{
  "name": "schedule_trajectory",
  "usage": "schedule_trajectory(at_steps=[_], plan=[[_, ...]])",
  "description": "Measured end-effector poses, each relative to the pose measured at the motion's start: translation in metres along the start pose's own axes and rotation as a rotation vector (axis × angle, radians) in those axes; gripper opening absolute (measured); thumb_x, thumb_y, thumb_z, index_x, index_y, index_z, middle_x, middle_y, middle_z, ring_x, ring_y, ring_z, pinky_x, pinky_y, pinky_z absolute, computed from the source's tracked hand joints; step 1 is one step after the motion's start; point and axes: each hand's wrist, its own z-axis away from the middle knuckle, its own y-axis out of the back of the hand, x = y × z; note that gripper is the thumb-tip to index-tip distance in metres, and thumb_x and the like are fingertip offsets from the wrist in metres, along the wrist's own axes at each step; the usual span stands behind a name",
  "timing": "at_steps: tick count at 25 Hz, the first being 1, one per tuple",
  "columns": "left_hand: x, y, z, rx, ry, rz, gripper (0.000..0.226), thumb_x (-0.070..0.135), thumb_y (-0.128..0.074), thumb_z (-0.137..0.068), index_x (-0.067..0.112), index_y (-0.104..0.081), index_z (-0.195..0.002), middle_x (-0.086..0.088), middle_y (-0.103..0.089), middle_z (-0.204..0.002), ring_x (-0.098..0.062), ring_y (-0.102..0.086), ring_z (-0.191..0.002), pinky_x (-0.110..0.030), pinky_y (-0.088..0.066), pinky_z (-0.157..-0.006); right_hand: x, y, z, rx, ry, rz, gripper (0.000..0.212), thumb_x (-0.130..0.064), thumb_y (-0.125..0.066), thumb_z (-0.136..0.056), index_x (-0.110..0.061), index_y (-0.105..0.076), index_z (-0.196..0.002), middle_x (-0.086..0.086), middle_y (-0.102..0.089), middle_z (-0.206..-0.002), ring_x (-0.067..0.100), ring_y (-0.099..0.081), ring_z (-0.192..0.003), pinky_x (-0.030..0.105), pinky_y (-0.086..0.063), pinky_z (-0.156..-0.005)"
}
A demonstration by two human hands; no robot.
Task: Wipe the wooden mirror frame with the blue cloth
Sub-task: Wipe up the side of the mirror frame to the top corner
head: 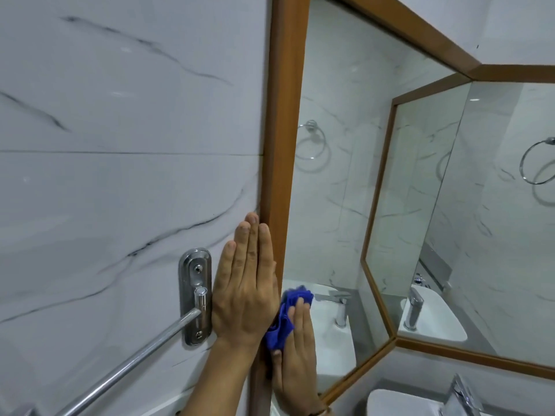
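Note:
The wooden mirror frame (283, 145) runs up the middle of the view as a brown vertical strip, then angles off to the right along the top and bottom of the mirror. My left hand (244, 283) lies flat and open on the marble wall, with its fingertips against the frame's outer edge. My right hand (295, 349) holds the bunched blue cloth (279, 325) against the lower part of the frame, on the mirror side. The cloth sticks out above and to the left of my fingers.
A steel towel-bar bracket (195, 295) is fixed to the wall just left of my left hand, and its bar (126, 364) slants down to the lower left. A white basin (399, 403) and chrome tap (459, 394) sit at the bottom right. The mirror reflects a towel ring (537, 163).

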Motion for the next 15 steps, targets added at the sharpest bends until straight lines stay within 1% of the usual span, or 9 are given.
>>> schedule_trajectory(at_steps=[1,3,5,7,8,10,11,14,15], plan=[[0.001,0.0,0.001,0.009,0.007,0.009,0.071,0.015,-0.053,-0.113,-0.004,-0.022,-0.174,-0.022,-0.012,-0.185,-0.031,-0.018,-0.172,-0.044,-0.01,-0.142,-0.001,0.01,-0.021,0.04,0.11,0.045,0.07,-0.042,-0.032,-0.121,-0.029,0.003,-0.18,-0.003,0.001,-0.191,0.015,-0.007,-0.177,0.037,-0.01,-0.144],[0.003,0.001,0.002,0.026,-0.001,-0.01,0.072,0.013,-0.056,-0.111,-0.004,-0.025,-0.173,-0.022,-0.014,-0.185,-0.031,-0.021,-0.172,-0.043,-0.011,-0.142,-0.027,0.042,-0.128,0.135,0.263,-0.017,0.072,-0.026,-0.043,-0.116,-0.018,-0.009,-0.18,0.006,-0.007,-0.19,0.026,-0.012,-0.177,0.052,-0.02,-0.143],[0.003,0.003,0.0,0.014,0.027,0.004,0.08,0.01,-0.064,-0.105,-0.004,-0.026,-0.173,-0.022,-0.018,-0.184,-0.031,-0.022,-0.172,-0.043,-0.012,-0.142,-0.068,0.08,-0.249,0.281,0.326,-0.075,0.063,-0.036,-0.036,-0.121,-0.006,-0.018,-0.174,0.022,-0.023,-0.184,0.039,-0.022,-0.174,0.062,-0.025,-0.139],[0.002,0.005,0.001,-0.004,0.029,0.027,0.082,0.011,-0.064,-0.106,-0.003,-0.022,-0.174,-0.021,-0.014,-0.185,-0.03,-0.017,-0.173,-0.044,-0.009,-0.142,-0.09,0.106,-0.322,0.424,0.314,-0.122,0.065,-0.048,-0.025,-0.121,-0.003,-0.021,-0.168,0.032,-0.03,-0.178,0.045,-0.027,-0.169,0.063,-0.027,-0.138],[0.002,0.004,0.002,-0.013,0.028,0.015,0.081,0.012,-0.063,-0.107,-0.002,-0.02,-0.175,-0.02,-0.012,-0.185,-0.03,-0.014,-0.173,-0.043,-0.008,-0.142,-0.089,0.104,-0.332,0.427,0.286,-0.116,0.067,-0.05,-0.024,-0.121,-0.002,-0.022,-0.167,0.033,-0.032,-0.177,0.046,-0.028,-0.168,0.061,-0.027,-0.138],[0.002,0.004,0.001,-0.012,0.036,0.036,0.079,0.013,-0.06,-0.109,-0.001,-0.019,-0.175,-0.02,-0.013,-0.184,-0.029,-0.013,-0.173,-0.043,-0.008,-0.142,-0.071,0.086,-0.298,0.416,0.275,-0.099,0.066,-0.047,-0.026,-0.122,0.0,-0.024,-0.169,0.03,-0.031,-0.178,0.045,-0.029,-0.17,0.057,-0.026,-0.14],[0.003,0.005,0.002,0.003,0.036,0.052,0.076,0.014,-0.057,-0.111,-0.001,-0.019,-0.175,-0.019,-0.014,-0.183,-0.028,-0.013,-0.173,-0.043,-0.009,-0.142,-0.06,0.073,-0.257,0.381,0.264,-0.088,0.066,-0.044,-0.027,-0.122,0.0,-0.024,-0.171,0.026,-0.029,-0.181,0.043,-0.028,-0.171,0.055,-0.025,-0.141],[0.003,0.004,0.008,0.004,0.024,0.077,0.064,0.021,-0.041,-0.119,-0.001,-0.02,-0.175,-0.02,-0.017,-0.182,-0.027,-0.012,-0.173,-0.042,-0.01,-0.142,-0.027,0.033,-0.112,0.223,0.122,-0.056,0.064,-0.045,-0.024,-0.122,-0.018,-0.015,-0.179,0.006,-0.012,-0.189,0.031,-0.015,-0.177,0.047,-0.016,-0.142],[0.002,0.004,0.012,-0.011,0.019,0.085,0.062,0.022,-0.038,-0.12,-0.001,-0.02,-0.175,-0.02,-0.017,-0.182,-0.027,-0.011,-0.173,-0.042,-0.01,-0.142,-0.019,0.02,-0.075,0.168,0.069,-0.069,0.064,-0.047,-0.022,-0.121,-0.024,-0.01,-0.18,0.003,-0.009,-0.19,0.03,-0.013,-0.177,0.046,-0.014,-0.143]])
